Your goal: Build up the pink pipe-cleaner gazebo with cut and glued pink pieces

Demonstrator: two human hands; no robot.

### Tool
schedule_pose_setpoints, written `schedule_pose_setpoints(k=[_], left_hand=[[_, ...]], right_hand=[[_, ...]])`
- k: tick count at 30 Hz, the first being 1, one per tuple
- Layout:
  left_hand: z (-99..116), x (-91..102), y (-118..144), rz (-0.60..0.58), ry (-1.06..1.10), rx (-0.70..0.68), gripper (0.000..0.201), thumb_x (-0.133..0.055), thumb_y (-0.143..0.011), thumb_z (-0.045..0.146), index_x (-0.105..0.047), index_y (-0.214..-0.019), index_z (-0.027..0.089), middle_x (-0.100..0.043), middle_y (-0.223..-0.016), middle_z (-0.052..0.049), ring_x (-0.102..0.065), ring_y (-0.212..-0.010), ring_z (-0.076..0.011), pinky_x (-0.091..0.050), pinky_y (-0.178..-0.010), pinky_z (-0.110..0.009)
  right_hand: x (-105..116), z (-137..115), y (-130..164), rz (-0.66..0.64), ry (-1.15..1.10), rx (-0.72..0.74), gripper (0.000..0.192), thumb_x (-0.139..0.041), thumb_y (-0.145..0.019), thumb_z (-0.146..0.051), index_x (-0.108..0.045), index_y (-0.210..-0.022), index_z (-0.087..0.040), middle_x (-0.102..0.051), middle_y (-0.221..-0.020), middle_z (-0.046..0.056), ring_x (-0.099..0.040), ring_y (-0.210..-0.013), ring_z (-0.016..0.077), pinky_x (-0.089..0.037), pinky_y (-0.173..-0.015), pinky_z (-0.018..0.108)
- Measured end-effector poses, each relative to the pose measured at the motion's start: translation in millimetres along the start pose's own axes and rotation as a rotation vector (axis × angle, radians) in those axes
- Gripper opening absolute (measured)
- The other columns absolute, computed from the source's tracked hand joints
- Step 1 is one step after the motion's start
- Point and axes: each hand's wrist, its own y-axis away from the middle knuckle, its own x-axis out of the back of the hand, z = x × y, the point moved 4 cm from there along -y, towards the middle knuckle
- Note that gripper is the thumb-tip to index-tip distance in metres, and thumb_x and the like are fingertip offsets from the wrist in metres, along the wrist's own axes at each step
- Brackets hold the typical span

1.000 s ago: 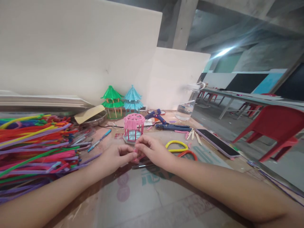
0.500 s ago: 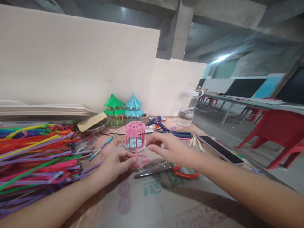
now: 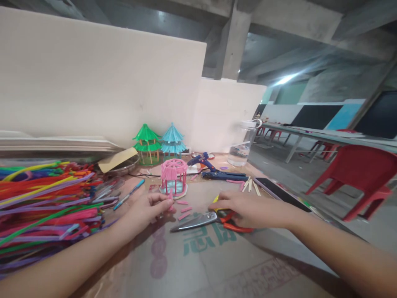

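Your left hand [image 3: 148, 208] sits at the centre of the frame, its fingers pinched together on a short pink piece [image 3: 170, 194], right beside the pink pavilion [image 3: 173, 177] that stands just above it. Your right hand [image 3: 248, 207] lies flat over the handles of the scissors [image 3: 204, 219], fingers spread; whether they go through the loops is hidden under the palm. More pink pieces [image 3: 183, 209] lie loose on the desk [image 3: 198, 265] between your hands. A heap of coloured pipe cleaners [image 3: 46, 203] fills the left edge and runs out of frame. Behind the pavilion stand a green model [image 3: 146, 139] and a blue model [image 3: 173, 140], with a glue gun [image 3: 204, 159] and a clear jar [image 3: 243, 142] to their right. A phone [image 3: 281, 192] lies right of centre, a red chair [image 3: 356, 174] at far right.
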Motion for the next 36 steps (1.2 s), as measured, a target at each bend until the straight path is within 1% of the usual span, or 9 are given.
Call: schedule_pose_setpoints(k=[3,7,11,13,16,20,23,28,36], left_hand=[[1.9,0.1,0.4,0.002,0.038,0.026,0.049,-0.068,-0.059,0.061,-0.058,-0.068,0.014,-0.063,-0.061,0.0,-0.054,-0.051,-0.0108,-0.028,-0.045,-0.02],[3.3,0.3,1.1,0.018,0.024,0.022,0.05,-0.067,-0.059,0.062,-0.059,-0.072,0.015,-0.066,-0.065,-0.003,-0.059,-0.055,-0.0142,-0.029,-0.045,-0.021],[3.2,-0.4,1.1,-0.004,-0.046,-0.018,0.047,-0.065,-0.062,0.061,-0.061,-0.07,0.014,-0.067,-0.064,-0.003,-0.051,-0.049,-0.0113,-0.031,-0.045,-0.022],[1.6,-1.9,0.3,-0.034,-0.059,-0.041,0.045,-0.064,-0.063,0.059,-0.061,-0.068,0.015,-0.067,-0.062,-0.003,-0.049,-0.046,-0.0103,-0.03,-0.044,-0.022],[-0.4,-4.6,-0.8,-0.071,-0.055,-0.093,0.04,-0.064,-0.066,0.055,-0.061,-0.065,0.015,-0.069,-0.062,-0.004,-0.052,-0.048,-0.011,-0.033,-0.046,-0.022],[-1.6,-7.2,-0.6,-0.097,-0.034,-0.113,0.035,-0.063,-0.069,0.05,-0.062,-0.067,0.015,-0.07,-0.064,-0.004,-0.057,-0.053,-0.0121,-0.036,-0.047,-0.021],[-1.8,-8.6,0.0,-0.108,-0.007,-0.112,0.034,-0.064,-0.068,0.05,-0.062,-0.065,0.015,-0.068,-0.061,-0.003,-0.058,-0.053,-0.0125,-0.036,-0.046,-0.021],[-8.4,-8.5,-2.5,-0.102,0.008,-0.136,0.034,-0.064,-0.07,0.049,-0.063,-0.072,0.015,-0.071,-0.069,-0.004,-0.059,-0.055,-0.0122,-0.033,-0.043,-0.02],[-14.3,-8.8,-2.4,-0.131,-0.064,-0.117,0.033,-0.06,-0.075,0.047,-0.067,-0.077,0.014,-0.069,-0.067,-0.003,-0.049,-0.047,-0.0084,-0.03,-0.041,-0.018]], right_hand=[[-6.5,4.1,-2.7,0.022,0.01,0.039,0.063,-0.049,-0.069,-0.001,-0.051,-0.126,-0.028,-0.052,-0.105,0.007,-0.055,-0.086,0.017,-0.04,-0.068,0.023],[-6.4,4.8,-3.4,0.093,-0.052,0.017,0.04,-0.052,-0.075,-0.006,-0.057,-0.111,-0.023,-0.051,-0.098,0.004,-0.053,-0.078,0.0135,-0.039,-0.066,0.022],[3.3,-1.5,-0.9,0.121,-0.23,0.056,0.022,-0.057,-0.083,-0.027,-0.056,-0.103,-0.018,-0.055,-0.091,0.003,-0.053,-0.078,0.0141,-0.041,-0.068,0.023],[8.3,-0.7,0.4,0.134,-0.273,0.033,0.023,-0.052,-0.086,-0.034,-0.056,-0.102,-0.017,-0.056,-0.085,0.003,-0.051,-0.075,0.0141,-0.041,-0.066,0.023],[11.3,4.9,1.4,0.154,-0.303,-0.006,0.025,-0.047,-0.088,-0.034,-0.055,-0.104,-0.016,-0.056,-0.083,0.003,-0.051,-0.071,0.0138,-0.042,-0.062,0.023],[7.8,10.9,1.9,0.173,-0.316,-0.053,0.036,-0.051,-0.085,-0.037,-0.054,-0.113,-0.016,-0.061,-0.1,0.008,-0.057,-0.088,0.0198,-0.045,-0.078,0.03],[2.9,9.5,1.2,0.149,-0.321,-0.126,0.042,-0.053,-0.083,-0.042,-0.053,-0.118,-0.018,-0.061,-0.108,0.009,-0.057,-0.096,0.023,-0.045,-0.083,0.033],[-1.9,0.1,-3.4,0.107,-0.349,-0.198,0.039,-0.055,-0.081,-0.044,-0.058,-0.11,-0.019,-0.063,-0.093,0.006,-0.058,-0.082,0.0202,-0.046,-0.071,0.029],[-1.0,-11.8,-5.8,0.065,-0.421,-0.18,0.029,-0.06,-0.078,-0.042,-0.061,-0.096,-0.019,-0.058,-0.079,0.001,-0.053,-0.071,0.0151,-0.039,-0.06,0.022]])
